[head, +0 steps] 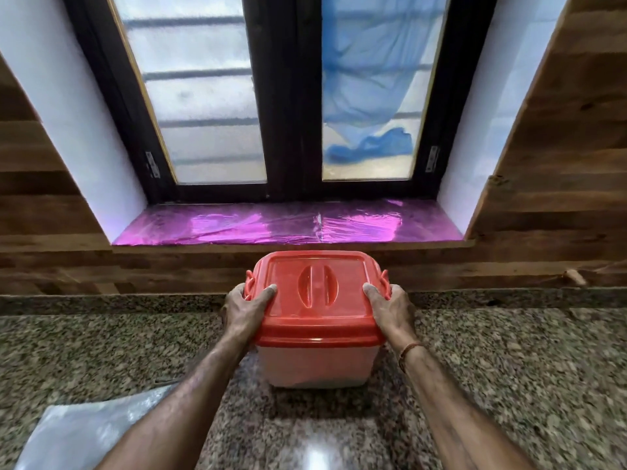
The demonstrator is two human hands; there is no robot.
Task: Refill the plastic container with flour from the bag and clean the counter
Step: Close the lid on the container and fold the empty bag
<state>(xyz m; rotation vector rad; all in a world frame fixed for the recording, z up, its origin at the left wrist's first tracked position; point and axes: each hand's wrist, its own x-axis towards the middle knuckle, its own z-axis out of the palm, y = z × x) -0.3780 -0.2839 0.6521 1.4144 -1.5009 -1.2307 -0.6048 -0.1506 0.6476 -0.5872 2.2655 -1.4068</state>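
Head cam, mid-frame: left hand (247, 312) and right hand (390, 313) clasp red-lidded translucent plastic container (315, 362), thumbs atop; probably sealing it, speckled granite counter (515, 368) wipe-down next.

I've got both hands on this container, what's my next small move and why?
Probably flip the side clips up and lift the red lid off. It sits closed on the plastic container, left hand and right hand grip its ends at the clips, and no flour can go in while shut.
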